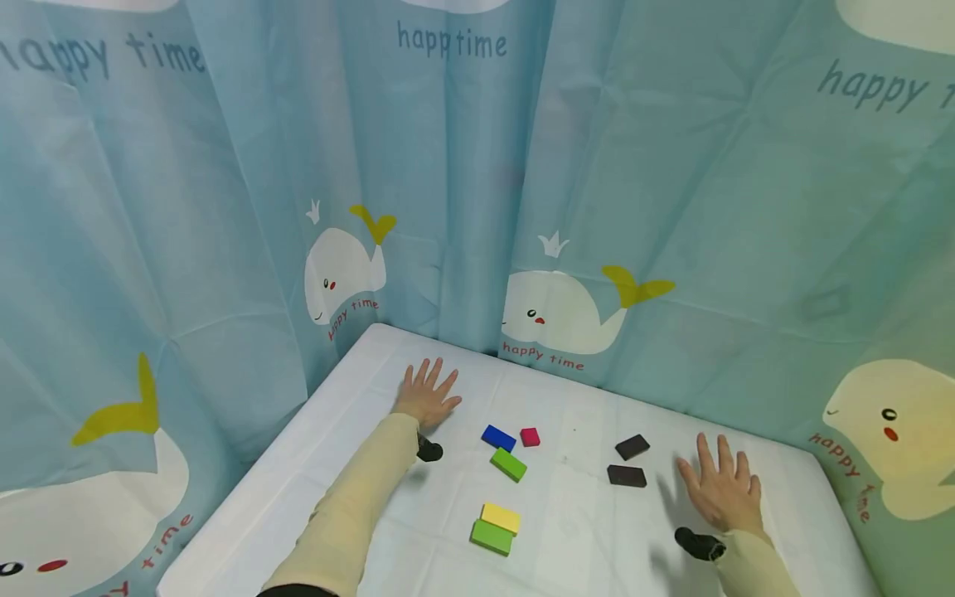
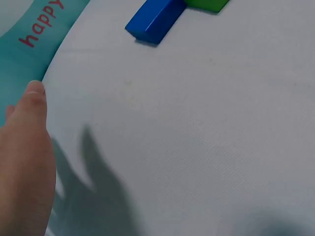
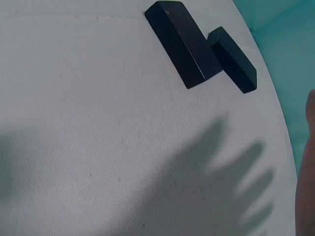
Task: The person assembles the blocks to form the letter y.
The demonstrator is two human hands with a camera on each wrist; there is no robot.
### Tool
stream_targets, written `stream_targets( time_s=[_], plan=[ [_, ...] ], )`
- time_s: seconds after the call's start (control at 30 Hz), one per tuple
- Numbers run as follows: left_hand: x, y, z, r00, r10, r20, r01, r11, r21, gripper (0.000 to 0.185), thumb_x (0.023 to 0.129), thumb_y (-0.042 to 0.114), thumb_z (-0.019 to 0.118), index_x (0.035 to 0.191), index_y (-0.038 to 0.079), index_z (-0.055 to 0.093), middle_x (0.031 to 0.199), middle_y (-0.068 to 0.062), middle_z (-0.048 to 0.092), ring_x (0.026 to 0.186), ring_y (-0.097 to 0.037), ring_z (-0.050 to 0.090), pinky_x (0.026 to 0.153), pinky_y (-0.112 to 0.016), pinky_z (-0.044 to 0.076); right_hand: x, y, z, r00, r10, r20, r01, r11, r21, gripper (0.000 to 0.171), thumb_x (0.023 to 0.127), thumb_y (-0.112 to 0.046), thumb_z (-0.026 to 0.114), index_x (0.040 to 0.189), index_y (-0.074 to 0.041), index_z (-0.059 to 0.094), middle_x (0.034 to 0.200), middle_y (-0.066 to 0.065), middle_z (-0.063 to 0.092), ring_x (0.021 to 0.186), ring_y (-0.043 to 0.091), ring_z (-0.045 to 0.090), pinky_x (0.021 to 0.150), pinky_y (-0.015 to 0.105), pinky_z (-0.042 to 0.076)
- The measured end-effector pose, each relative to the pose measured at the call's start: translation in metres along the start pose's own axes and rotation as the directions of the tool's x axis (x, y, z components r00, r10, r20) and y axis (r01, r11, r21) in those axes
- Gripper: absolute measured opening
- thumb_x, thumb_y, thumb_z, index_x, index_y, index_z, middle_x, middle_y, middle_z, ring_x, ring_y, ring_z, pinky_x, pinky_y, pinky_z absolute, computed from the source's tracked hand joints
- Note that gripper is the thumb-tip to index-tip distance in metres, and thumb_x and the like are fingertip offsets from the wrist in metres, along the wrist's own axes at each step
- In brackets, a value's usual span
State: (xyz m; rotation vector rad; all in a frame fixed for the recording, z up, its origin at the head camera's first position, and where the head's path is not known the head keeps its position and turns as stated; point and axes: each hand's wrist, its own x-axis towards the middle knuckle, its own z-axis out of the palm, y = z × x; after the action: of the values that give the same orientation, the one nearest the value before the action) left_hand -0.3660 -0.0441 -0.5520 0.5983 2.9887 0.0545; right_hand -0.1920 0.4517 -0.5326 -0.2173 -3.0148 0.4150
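Observation:
My left hand point(image 1: 427, 400) is spread over the far left of the white table, fingers straight and holding nothing. To its right lie a blue block point(image 1: 498, 439), a small red block point(image 1: 530, 437) and a green block point(image 1: 509, 464). Nearer to me, a yellow block point(image 1: 501, 518) lies against another green block point(image 1: 492, 537). On the right side my right hand point(image 1: 722, 489) has its fingers fanned out, also with nothing in it. Two black blocks, one farther back point(image 1: 632, 447) and one nearer point(image 1: 627, 476), lie to its left. Both wrist views show finger shadows on the cloth.
The white table point(image 1: 567, 572) fills the lower part of the head view. A blue curtain point(image 1: 462, 166) printed with whales hangs along its back and left edges and continues round to the right. Dark wrist cameras stick out from both sleeves.

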Motion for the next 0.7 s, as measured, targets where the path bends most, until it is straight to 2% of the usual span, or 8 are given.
stream_targets(
  time_s=[0.13, 0.27, 0.37, 0.5, 0.63, 0.7],
  plan=[
    [0.002, 0.012, 0.0, 0.995, 0.099, -0.021, -0.1, 0.993, -0.062, 0.061, 0.103, 0.054, 0.029, 0.154, 0.021, 0.033, 0.163, -0.009, 0.014, 0.149, -0.032, 0.007, 0.116, -0.054, 0.007, 0.001, -0.006, 0.001, 0.999, 0.014, 0.031, -0.015, 0.999, 0.034, 0.078, 0.102, -0.056, 0.027, 0.154, 0.0, 0.009, 0.153, 0.035, 0.002, 0.132, 0.064, -0.001, 0.098, 0.078, 0.003],
    [0.01, 0.034, 0.001, 0.975, 0.187, -0.12, -0.202, 0.971, -0.128, 0.054, 0.102, 0.048, 0.043, 0.142, 0.014, 0.052, 0.155, -0.011, 0.035, 0.144, -0.029, 0.028, 0.115, -0.047, 0.023, 0.001, -0.02, 0.004, 1.0, 0.02, 0.014, -0.021, 0.998, 0.061, 0.078, 0.101, -0.055, 0.033, 0.15, 0.004, 0.02, 0.151, 0.036, 0.011, 0.132, 0.063, 0.009, 0.098, 0.076, 0.01],
    [0.016, 0.056, 0.004, 0.969, 0.197, -0.152, -0.229, 0.945, -0.232, 0.049, 0.101, 0.044, 0.05, 0.139, 0.013, 0.056, 0.15, -0.009, 0.044, 0.139, -0.025, 0.038, 0.112, -0.04, 0.031, 0.001, -0.034, 0.007, 0.999, 0.003, -0.034, -0.001, 0.998, 0.063, 0.076, 0.1, -0.053, 0.04, 0.145, 0.007, 0.03, 0.145, 0.036, 0.023, 0.127, 0.062, 0.021, 0.095, 0.075, 0.02],
    [0.021, 0.084, 0.011, 0.964, 0.198, -0.176, -0.252, 0.894, -0.37, 0.046, 0.098, 0.041, 0.057, 0.135, 0.014, 0.059, 0.138, -0.004, 0.055, 0.128, -0.018, 0.05, 0.106, -0.034, 0.039, 0.0, -0.053, 0.012, 0.998, -0.023, -0.061, 0.029, 0.996, 0.089, 0.072, 0.099, -0.05, 0.047, 0.138, 0.01, 0.04, 0.138, 0.036, 0.032, 0.122, 0.06, 0.031, 0.091, 0.073, 0.028],
    [0.02, 0.108, 0.015, 0.953, 0.235, -0.191, -0.296, 0.861, -0.414, 0.04, 0.095, 0.035, 0.064, 0.128, 0.013, 0.064, 0.123, -0.001, 0.062, 0.114, -0.014, 0.057, 0.099, -0.03, 0.044, -0.003, -0.072, 0.02, 0.999, -0.009, -0.032, 0.014, 0.986, 0.166, 0.073, 0.097, -0.048, 0.052, 0.134, 0.014, 0.042, 0.136, 0.038, 0.033, 0.122, 0.058, 0.032, 0.094, 0.07, 0.029],
    [0.018, 0.118, 0.015, 0.949, 0.253, -0.187, -0.31, 0.858, -0.411, 0.037, 0.094, 0.032, 0.066, 0.125, 0.013, 0.066, 0.119, -0.001, 0.063, 0.11, -0.014, 0.058, 0.097, -0.029, 0.045, -0.005, -0.08, 0.026, 1.0, 0.009, -0.028, -0.004, 0.983, 0.182, 0.073, 0.096, -0.047, 0.056, 0.133, 0.015, 0.043, 0.135, 0.039, 0.034, 0.122, 0.058, 0.033, 0.094, 0.069, 0.031]
  ],
)
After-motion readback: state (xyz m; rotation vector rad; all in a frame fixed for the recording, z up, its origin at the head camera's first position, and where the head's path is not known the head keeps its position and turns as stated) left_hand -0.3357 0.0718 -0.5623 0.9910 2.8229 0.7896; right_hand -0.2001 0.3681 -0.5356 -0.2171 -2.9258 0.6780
